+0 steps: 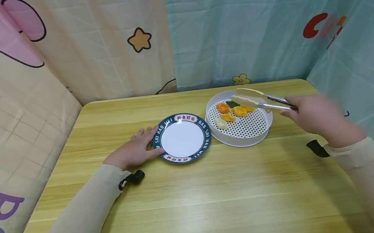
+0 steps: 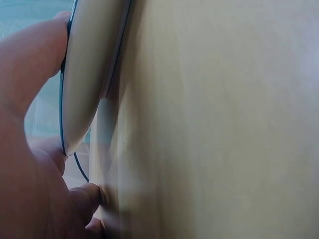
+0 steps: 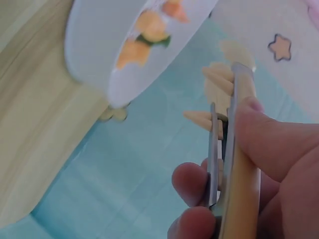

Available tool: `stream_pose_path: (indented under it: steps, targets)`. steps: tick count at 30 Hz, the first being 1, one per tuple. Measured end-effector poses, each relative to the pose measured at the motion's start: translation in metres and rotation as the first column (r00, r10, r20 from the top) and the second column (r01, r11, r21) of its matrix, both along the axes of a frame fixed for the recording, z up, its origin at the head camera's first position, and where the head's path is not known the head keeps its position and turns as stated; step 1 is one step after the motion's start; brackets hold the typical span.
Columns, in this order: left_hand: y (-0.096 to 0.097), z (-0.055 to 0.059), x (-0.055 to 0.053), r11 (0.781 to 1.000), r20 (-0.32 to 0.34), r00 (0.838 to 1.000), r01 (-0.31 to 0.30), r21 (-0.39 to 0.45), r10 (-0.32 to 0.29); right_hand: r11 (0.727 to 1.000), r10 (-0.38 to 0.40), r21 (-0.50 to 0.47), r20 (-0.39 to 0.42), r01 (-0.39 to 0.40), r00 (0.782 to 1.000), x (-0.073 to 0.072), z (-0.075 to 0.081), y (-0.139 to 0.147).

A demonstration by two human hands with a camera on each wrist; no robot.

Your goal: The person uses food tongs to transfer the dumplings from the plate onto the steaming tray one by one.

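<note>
My left hand [image 1: 137, 148] lies at the left edge of a white plate [image 1: 182, 139] with a dark patterned rim. Its thumb is over the rim and its fingers are spread along the edge; the left wrist view shows thumb and fingers against the plate's side. My right hand [image 1: 320, 116] grips metal tongs [image 3: 232, 134] with beige tips. In the head view, the tongs' parted tips overlap a white perforated steamer tray [image 1: 241, 141]. Inside it are orange and yellow dumpling-like pieces [image 1: 239, 111], a pale one [image 1: 221, 123] and a green leaf [image 1: 232, 104].
Plate and tray stand side by side on a wood-grain table [image 1: 197, 207]. Patterned curtains [image 1: 249, 28] hang behind the table and at both sides. A dark camera mount [image 1: 132, 179] is strapped to the left wrist, another [image 1: 317, 149] to the right.
</note>
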State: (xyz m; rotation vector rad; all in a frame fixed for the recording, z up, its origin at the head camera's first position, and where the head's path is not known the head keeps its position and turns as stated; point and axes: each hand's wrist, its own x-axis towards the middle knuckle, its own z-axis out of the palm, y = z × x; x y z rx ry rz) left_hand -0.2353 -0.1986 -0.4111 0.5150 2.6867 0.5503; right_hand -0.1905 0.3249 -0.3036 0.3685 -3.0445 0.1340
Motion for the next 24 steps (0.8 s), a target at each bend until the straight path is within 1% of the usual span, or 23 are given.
stream_pose_path:
  steps: [3, 7, 13, 17, 21, 24]
  targets:
    - [0.000, 0.000, 0.000, 1.000, 0.002, 1.000, -0.003, 0.002, 0.003, 0.998, 0.041, -0.041, 0.015, -0.040, 0.999, 0.001, -0.002, -0.024]
    - [0.000, 0.001, 0.000, 1.000, 0.006, 1.000, -0.005, -0.001, 0.005, 0.993, 0.083, -0.086, 0.083, -0.076, 0.993, 0.002, -0.007, -0.054]
    - [-0.001, 0.000, 0.000, 1.000, 0.012, 1.000, -0.009, 0.001, 0.009, 0.986, 0.146, -0.100, 0.091, -0.136, 0.985, 0.009, -0.020, -0.098]
    - [-0.001, -0.001, -0.001, 1.000, 0.014, 1.000, -0.005, 0.000, 0.005, 0.984, 0.155, -0.101, 0.121, -0.144, 0.980, 0.014, -0.030, -0.124]
    - [-0.001, -0.001, 0.000, 1.000, 0.007, 1.000, -0.002, -0.002, 0.002, 0.986, 0.156, -0.090, 0.188, -0.142, 0.970, 0.017, -0.037, -0.146]
    - [-0.001, -0.001, 0.000, 1.000, 0.005, 1.000, -0.007, -0.004, 0.007, 0.987, 0.153, -0.079, 0.231, -0.138, 0.961, 0.017, -0.044, -0.157]
